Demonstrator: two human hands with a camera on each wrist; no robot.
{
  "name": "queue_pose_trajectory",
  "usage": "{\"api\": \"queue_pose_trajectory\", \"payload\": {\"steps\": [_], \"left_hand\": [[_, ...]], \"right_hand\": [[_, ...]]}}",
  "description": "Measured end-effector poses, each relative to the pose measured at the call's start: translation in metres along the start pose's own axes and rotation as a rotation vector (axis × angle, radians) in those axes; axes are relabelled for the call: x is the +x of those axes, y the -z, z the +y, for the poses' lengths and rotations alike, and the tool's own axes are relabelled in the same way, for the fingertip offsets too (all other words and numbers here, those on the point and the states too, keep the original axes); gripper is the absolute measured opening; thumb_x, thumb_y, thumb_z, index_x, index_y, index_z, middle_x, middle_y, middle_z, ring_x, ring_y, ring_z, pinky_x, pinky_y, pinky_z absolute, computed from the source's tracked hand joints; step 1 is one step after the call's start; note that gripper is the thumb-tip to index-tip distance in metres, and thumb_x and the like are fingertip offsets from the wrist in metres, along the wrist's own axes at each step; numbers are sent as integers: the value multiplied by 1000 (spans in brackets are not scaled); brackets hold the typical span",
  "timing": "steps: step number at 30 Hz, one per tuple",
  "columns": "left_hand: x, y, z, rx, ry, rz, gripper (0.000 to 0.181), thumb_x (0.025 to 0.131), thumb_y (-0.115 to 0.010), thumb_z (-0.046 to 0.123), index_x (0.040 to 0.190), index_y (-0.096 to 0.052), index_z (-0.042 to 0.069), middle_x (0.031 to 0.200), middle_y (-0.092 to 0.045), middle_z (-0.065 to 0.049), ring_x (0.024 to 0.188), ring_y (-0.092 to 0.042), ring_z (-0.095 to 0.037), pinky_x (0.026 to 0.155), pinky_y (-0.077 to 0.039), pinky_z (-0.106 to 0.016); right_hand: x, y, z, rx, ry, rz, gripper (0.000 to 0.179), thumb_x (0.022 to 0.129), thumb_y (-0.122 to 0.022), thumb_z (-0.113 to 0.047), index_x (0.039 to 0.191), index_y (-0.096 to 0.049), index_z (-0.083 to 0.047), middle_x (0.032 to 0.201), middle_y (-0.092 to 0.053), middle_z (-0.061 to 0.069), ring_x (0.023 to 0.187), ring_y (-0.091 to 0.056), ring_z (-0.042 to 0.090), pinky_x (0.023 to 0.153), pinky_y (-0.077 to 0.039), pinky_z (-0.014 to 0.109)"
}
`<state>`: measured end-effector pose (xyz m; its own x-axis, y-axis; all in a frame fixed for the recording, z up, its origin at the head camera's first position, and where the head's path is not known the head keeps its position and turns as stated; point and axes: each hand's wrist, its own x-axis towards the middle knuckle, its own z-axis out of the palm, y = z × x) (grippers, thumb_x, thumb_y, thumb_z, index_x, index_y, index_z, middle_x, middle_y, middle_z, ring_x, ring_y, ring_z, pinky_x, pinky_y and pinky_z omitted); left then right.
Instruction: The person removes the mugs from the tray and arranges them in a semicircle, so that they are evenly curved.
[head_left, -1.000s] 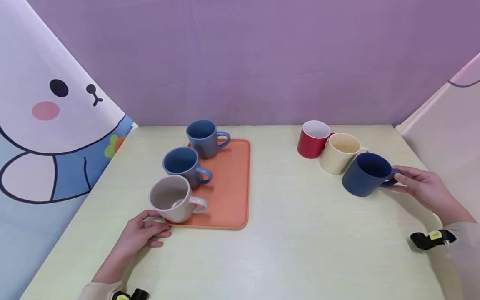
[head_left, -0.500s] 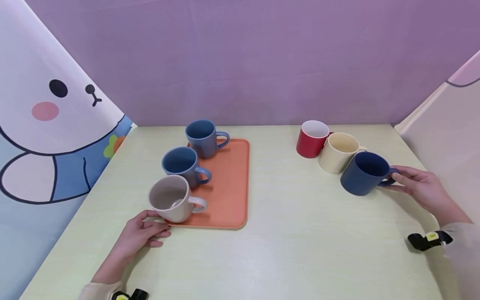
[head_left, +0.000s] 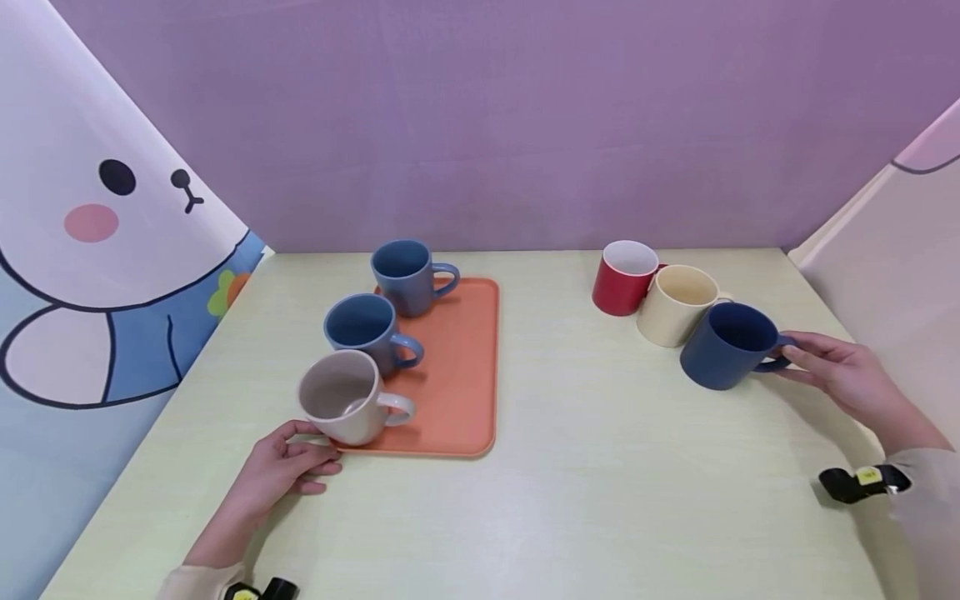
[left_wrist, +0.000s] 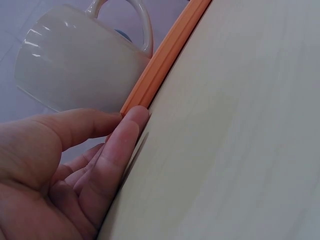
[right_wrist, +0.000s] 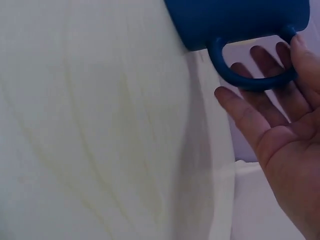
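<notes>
My left hand [head_left: 281, 471] pinches the near left corner of the orange tray [head_left: 457, 375] between thumb and finger, as the left wrist view shows. On the tray's left side stand a pale grey mug [head_left: 348, 400], right by that hand, and two blue-grey mugs, one in the middle [head_left: 367, 329] and one at the back [head_left: 408, 279]. At the right, my right hand [head_left: 847, 371] holds the handle of a dark blue mug [head_left: 720, 354]. Its thumb lies on the handle [right_wrist: 255, 84], with fingers behind it. The dark blue mug appears upright on the table.
A cream mug [head_left: 675, 312] stands just behind the dark blue one, and a red mug [head_left: 622, 287] with a white inside stands behind that. The pale table [head_left: 592, 475] ends at a purple backdrop [head_left: 525, 125]. Printed cloth [head_left: 90, 275] borders the left side.
</notes>
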<state>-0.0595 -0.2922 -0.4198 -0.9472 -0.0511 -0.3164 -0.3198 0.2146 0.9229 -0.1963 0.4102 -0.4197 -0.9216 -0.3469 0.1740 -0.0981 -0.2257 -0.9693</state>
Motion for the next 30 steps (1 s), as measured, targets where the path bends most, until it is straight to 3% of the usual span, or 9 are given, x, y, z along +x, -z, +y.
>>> {"api": "queue_pose_trajectory", "payload": {"steps": [4, 10, 12, 16, 21, 26, 30], "left_hand": [[0, -1, 1, 3, 5, 2, 38, 96, -66, 8, 123, -44, -7, 97, -74, -13, 80, -74, -17, 66, -61, -33], [-1, -1, 3, 10, 9, 4, 38, 97, -65, 8, 124, -43, -8, 97, -74, -14, 80, -73, -16, 66, -61, -33], [-1, -1, 3, 9, 9, 5, 38, 97, -65, 8, 124, -44, -8, 97, -74, -14, 80, -74, -17, 66, -61, -33], [-1, -1, 2, 12, 10, 6, 39, 97, -65, 9, 124, -44, -8, 97, -74, -14, 80, -74, -17, 66, -61, -33], [0, 0, 1, 16, 4, 5, 39, 97, -66, 9, 125, -44, -8, 98, -74, -14, 80, -73, -16, 66, -61, -33], [1, -1, 1, 15, 3, 5, 40, 97, -66, 10, 125, -44, -8, 98, -74, -14, 80, -74, -16, 66, -61, -33], [1, -1, 0, 12, 6, 4, 40, 96, -66, 10, 125, -43, -7, 98, -74, -13, 80, -74, -16, 66, -61, -33]], "right_hand": [[-2, -3, -9, -134, -53, 52, 40, 100, -45, 12, 114, -73, -13, 106, -74, -3, 95, -70, 6, 79, -56, 19], [-4, -13, -33, -655, -170, 198, 27, 100, -59, -9, 117, -70, -26, 100, -70, -25, 92, -61, -12, 75, -43, 5], [-3, -18, -40, -735, -191, 246, 24, 100, -61, -15, 121, -69, -25, 99, -68, -30, 91, -58, -15, 73, -38, 6], [1, -30, -49, -771, -175, 323, 25, 100, -63, -21, 124, -68, -22, 100, -65, -36, 92, -57, -17, 72, -35, 7], [7, -46, -56, -767, -79, 387, 22, 98, -65, -16, 119, -69, -17, 97, -66, -35, 92, -58, -17, 73, -38, 5], [14, -66, -63, -724, -15, 417, 22, 96, -66, -9, 115, -71, -19, 95, -68, -32, 89, -62, -14, 74, -42, 1], [22, -83, -66, -766, 58, 409, 28, 95, -66, -3, 114, -69, -23, 95, -67, -31, 87, -62, -13, 74, -44, 1]]}}
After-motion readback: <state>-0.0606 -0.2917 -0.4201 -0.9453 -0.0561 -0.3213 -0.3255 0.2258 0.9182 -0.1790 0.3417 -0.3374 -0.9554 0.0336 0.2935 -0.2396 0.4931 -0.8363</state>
